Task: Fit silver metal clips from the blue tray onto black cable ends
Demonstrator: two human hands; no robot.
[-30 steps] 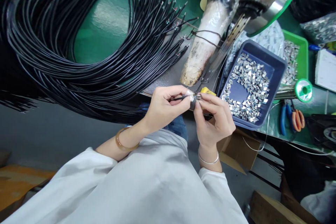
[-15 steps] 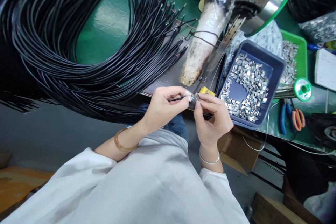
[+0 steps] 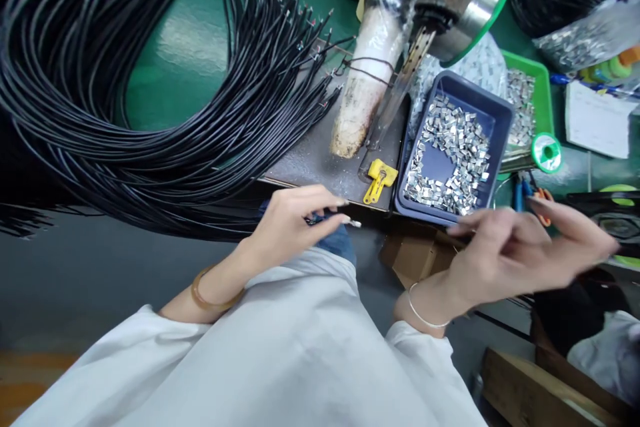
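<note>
My left hand (image 3: pixel 293 217) is closed loosely around the end of a black cable, just off the front edge of the bench. A small shiny metal connector (image 3: pixel 354 223) sticks out past its fingertips; most of the cable end is hidden by the fingers. To the right, my right hand (image 3: pixel 505 257) is smeared by motion, its fingers spread and nothing visible in them. It hovers in front of the blue tray (image 3: pixel 504 130), which holds many small metal connector shells (image 3: pixel 457 127).
A large bundle of black cables (image 3: pixel 165 140) covers the bench's left side. A wrapped, scorched post (image 3: pixel 367 73) stands mid-bench, with a yellow tool (image 3: pixel 380 180) below it. Rightward are a solder spool (image 3: pixel 547 152), a green tray (image 3: pixel 544 93), pliers (image 3: pixel 540 203) and paper (image 3: pixel 597 120).
My right hand has let go of the connector and swung right, past the blue tray's front. My left hand has shifted slightly left and down with the cable end. The view has turned a little.
</note>
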